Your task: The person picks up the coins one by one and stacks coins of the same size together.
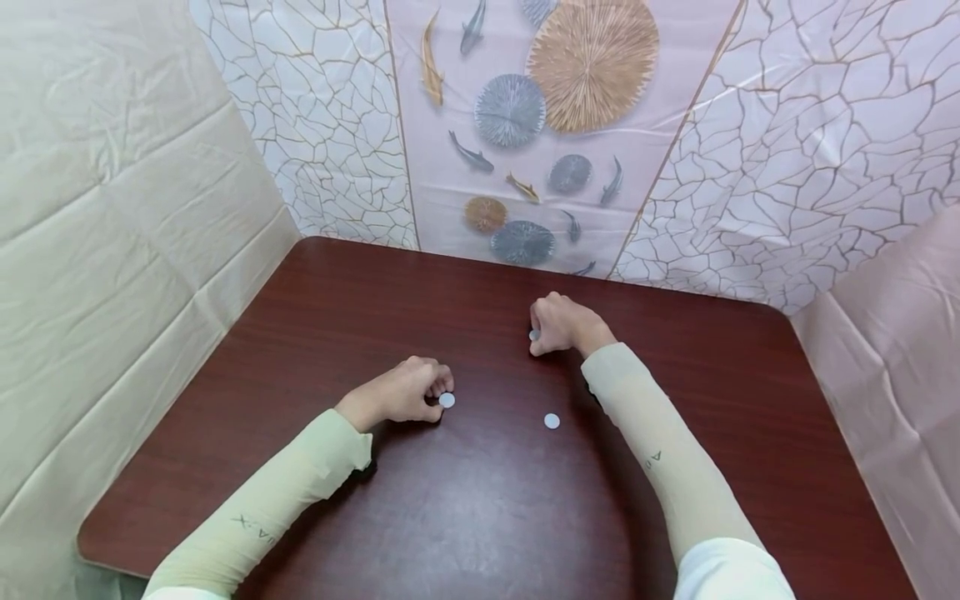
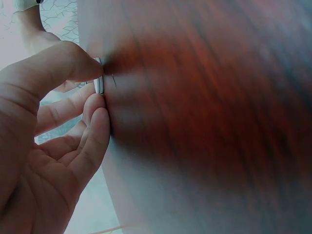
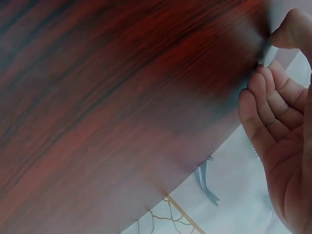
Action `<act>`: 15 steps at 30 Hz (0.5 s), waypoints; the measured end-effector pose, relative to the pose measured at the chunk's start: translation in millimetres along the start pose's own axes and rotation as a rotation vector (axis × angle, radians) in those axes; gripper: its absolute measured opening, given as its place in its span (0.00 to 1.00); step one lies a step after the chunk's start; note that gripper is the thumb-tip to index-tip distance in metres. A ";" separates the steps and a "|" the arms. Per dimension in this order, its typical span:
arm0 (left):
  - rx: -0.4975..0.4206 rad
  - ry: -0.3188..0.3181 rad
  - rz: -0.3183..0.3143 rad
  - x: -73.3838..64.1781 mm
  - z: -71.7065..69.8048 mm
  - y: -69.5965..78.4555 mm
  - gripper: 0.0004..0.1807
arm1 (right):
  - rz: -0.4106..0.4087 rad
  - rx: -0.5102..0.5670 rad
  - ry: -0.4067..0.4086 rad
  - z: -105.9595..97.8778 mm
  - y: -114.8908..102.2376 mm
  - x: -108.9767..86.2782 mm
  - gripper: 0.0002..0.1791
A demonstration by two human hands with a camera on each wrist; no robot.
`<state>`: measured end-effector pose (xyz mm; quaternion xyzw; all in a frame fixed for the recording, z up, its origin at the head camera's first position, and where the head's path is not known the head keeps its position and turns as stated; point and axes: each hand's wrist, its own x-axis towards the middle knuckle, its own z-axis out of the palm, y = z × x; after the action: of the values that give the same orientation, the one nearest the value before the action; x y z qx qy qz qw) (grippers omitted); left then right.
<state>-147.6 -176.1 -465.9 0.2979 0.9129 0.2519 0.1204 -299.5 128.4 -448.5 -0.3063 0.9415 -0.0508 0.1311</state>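
Note:
My left hand is low over the middle of the table, pinching a small flat white disc between thumb and fingertips. Seen edge-on in the left wrist view, that disc has a thin, shiny rim close to the tabletop. Farther back and to the right, my right hand holds another whitish disc by its edges, thumb on the near side. The right wrist view shows only a sliver of it past the fingers. A third white disc lies flat on the wood between the two hands, nearer to me.
The dark red-brown wooden table has rounded corners. Patterned cloth with fish and round leaf shapes hangs along its back edge. Plain pale cloth drapes stand at the left and right sides.

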 end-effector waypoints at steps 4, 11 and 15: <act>0.004 -0.004 -0.002 0.1 0.1 1.6 0.14 | -0.012 -0.008 0.013 2.9 1.5 -2.6 0.11; 0.008 0.002 0.008 -0.1 -0.4 1.9 0.14 | -0.042 -0.015 0.052 -2.4 3.6 -11.6 0.12; 0.006 0.007 0.012 0.0 -0.1 1.4 0.14 | -0.056 -0.016 0.043 -7.9 3.2 -20.1 0.13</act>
<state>-147.0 -175.1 -465.1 0.3030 0.9121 0.2511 0.1149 -287.8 142.9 -437.2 -0.3325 0.9355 -0.0536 0.1069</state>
